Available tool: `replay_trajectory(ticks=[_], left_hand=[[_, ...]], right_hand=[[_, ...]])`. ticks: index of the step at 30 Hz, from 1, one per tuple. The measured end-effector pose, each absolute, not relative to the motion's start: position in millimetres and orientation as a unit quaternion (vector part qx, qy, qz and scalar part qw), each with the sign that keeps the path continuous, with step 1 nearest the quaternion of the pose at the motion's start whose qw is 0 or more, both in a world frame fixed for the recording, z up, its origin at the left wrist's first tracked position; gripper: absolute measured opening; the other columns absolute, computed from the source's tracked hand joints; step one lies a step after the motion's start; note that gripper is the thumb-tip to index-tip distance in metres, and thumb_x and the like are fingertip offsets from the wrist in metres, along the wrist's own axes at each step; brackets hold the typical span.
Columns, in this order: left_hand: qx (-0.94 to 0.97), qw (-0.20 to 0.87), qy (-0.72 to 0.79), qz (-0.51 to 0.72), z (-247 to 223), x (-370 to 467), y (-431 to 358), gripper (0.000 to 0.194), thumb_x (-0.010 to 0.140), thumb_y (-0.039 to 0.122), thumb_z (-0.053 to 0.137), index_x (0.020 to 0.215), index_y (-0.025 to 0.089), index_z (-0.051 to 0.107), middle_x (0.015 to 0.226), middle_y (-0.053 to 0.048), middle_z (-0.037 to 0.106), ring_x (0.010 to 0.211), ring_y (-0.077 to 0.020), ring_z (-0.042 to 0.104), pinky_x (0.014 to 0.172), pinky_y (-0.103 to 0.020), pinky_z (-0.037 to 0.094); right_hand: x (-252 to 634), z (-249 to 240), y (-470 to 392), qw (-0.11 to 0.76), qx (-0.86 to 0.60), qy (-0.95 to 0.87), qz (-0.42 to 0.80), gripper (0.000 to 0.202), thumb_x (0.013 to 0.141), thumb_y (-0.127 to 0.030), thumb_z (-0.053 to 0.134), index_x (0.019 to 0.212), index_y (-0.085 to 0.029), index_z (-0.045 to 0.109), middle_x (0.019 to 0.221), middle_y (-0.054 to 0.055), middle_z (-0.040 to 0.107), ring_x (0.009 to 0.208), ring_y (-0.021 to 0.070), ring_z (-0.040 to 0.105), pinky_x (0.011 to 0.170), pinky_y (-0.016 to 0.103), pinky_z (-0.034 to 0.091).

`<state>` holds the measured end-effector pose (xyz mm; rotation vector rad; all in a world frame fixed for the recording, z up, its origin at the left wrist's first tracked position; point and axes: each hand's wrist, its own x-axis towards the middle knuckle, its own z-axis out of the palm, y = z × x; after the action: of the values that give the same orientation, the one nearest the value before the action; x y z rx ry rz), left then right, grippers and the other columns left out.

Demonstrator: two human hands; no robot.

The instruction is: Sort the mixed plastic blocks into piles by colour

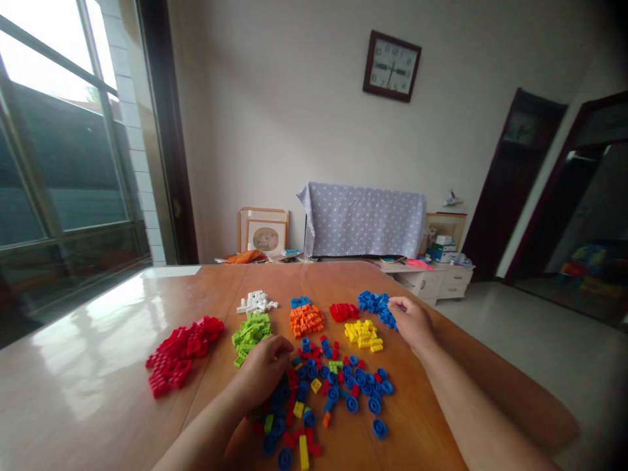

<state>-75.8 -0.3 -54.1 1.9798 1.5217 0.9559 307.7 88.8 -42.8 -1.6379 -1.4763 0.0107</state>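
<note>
My left hand (pixel 265 369) hovers over the left edge of a mixed heap of loose toy bricks (pixel 333 392), close to a pile of lime green bricks (pixel 251 335). Its fingers are curled together, and whatever they may hold is hidden. At the right, my right hand (pixel 413 322) reaches to a pile of blue bricks (pixel 375 304). Thumb and fingers are pinched together at that pile's right side; I cannot make out what is between them. The mixed heap has many blue round pieces, with red, yellow, green and orange bricks among them.
Sorted piles stand around the heap: red bricks (pixel 184 353), white bricks (pixel 256 302), orange bricks (pixel 307 320), small red bricks (pixel 344 312) and yellow bricks (pixel 364 335). The wooden table (pixel 216 415) ends at the right. Behind it stands a low white cabinet (pixel 434 284).
</note>
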Motion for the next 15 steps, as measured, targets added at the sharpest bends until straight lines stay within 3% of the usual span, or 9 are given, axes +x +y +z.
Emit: replay_trajectory(ticks=[10,15], left_hand=[[0.698,0.307,0.515,0.392,-55.8,-72.4,-2.2,0.031,0.084,0.04,0.053,0.097,0.015,0.068,0.082,-0.003,0.068,0.076,-0.0184,0.061,0.069,-0.027,0.047],[0.653,0.332,0.523,0.435,-52.6,-68.0,-5.4,0.042,0.083,0.055,0.056,0.092,0.016,0.066,0.088,-0.005,0.069,0.081,-0.0195,0.063,0.073,-0.028,0.049]], right_hand=[[268.4,-44.9,15.2,0.497,-0.587,-0.632,0.09,0.032,0.088,-0.044,0.051,0.096,-0.02,0.071,0.096,0.007,0.075,0.091,0.0232,0.068,0.083,0.034,0.052],[266.5,-49.5,-31.6,0.463,-0.559,-0.68,0.104,0.032,0.092,-0.047,0.052,0.099,-0.022,0.07,0.103,0.008,0.072,0.101,0.0248,0.066,0.091,0.037,0.051]])
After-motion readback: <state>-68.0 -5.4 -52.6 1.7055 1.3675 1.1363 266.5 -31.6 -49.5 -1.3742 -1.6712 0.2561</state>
